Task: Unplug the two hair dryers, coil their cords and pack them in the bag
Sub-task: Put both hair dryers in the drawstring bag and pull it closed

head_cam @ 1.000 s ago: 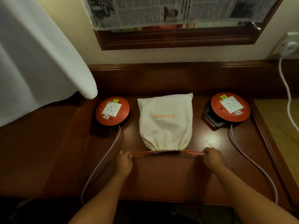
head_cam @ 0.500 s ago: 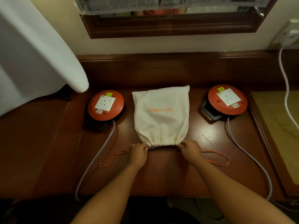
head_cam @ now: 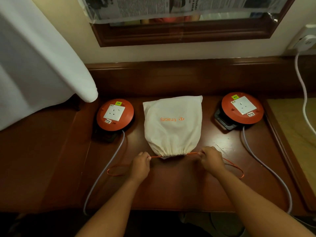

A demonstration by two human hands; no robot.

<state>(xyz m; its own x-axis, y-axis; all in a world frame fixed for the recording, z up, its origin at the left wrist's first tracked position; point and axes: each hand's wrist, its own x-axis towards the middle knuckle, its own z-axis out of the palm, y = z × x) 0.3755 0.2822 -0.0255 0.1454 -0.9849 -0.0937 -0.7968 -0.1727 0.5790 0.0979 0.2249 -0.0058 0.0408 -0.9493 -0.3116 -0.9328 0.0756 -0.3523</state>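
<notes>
A cream cloth bag [head_cam: 172,127] with orange lettering lies bulging in the middle of the dark wooden desk [head_cam: 171,190], its gathered mouth toward me. An orange drawstring [head_cam: 191,153] runs out of both sides of the mouth. My left hand [head_cam: 139,165] pinches the string just left of the mouth, and my right hand [head_cam: 212,159] pinches it just right. Loose loops of string trail on the desk behind each hand. No hair dryer shows; the bag hides its contents.
Two orange socket reels stand either side of the bag, one on the left [head_cam: 114,115] and one on the right [head_cam: 242,108], each trailing a grey cable [head_cam: 104,170] over the front edge. White cloth [head_cam: 39,65] hangs at left. A white wall plug [head_cam: 307,42] sits at far right.
My hands went from wide apart with the string taut to the bag's mouth; now they are slightly apart again, pinching the string with slack loops lying behind them.
</notes>
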